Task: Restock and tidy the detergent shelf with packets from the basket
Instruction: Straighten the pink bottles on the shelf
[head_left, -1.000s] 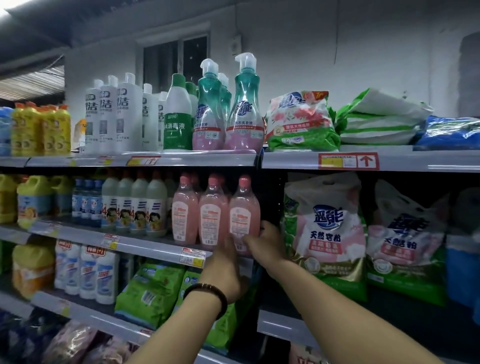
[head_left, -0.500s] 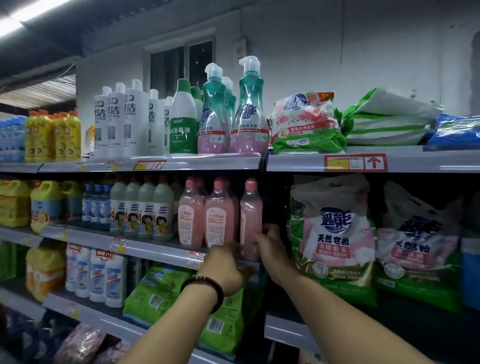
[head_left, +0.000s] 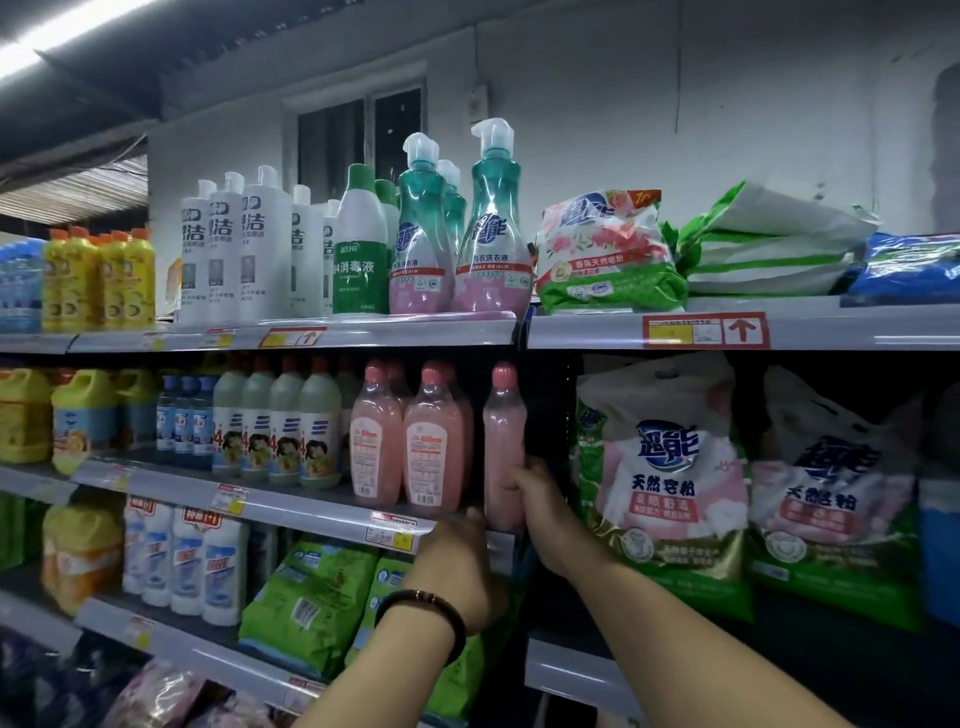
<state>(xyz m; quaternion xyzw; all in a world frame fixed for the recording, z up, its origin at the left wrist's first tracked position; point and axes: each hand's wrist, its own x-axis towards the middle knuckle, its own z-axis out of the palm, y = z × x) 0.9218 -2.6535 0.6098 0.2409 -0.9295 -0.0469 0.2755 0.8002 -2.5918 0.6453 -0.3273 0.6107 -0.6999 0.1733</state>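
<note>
where the middle shelf (head_left: 311, 508) meets the divider (head_left: 545, 405), the right grip (head_left: 545, 506) curls round the end pink bottle (head_left: 503, 441), a gap leftward; of the left grip (head_left: 457, 561) i cannot tell.

Dim — ceiling tube glare, bowed edges

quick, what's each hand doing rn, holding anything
left hand: at the base of the pink bottle, fingers hidden, cannot tell
right hand: closed round the pink bottle
</note>
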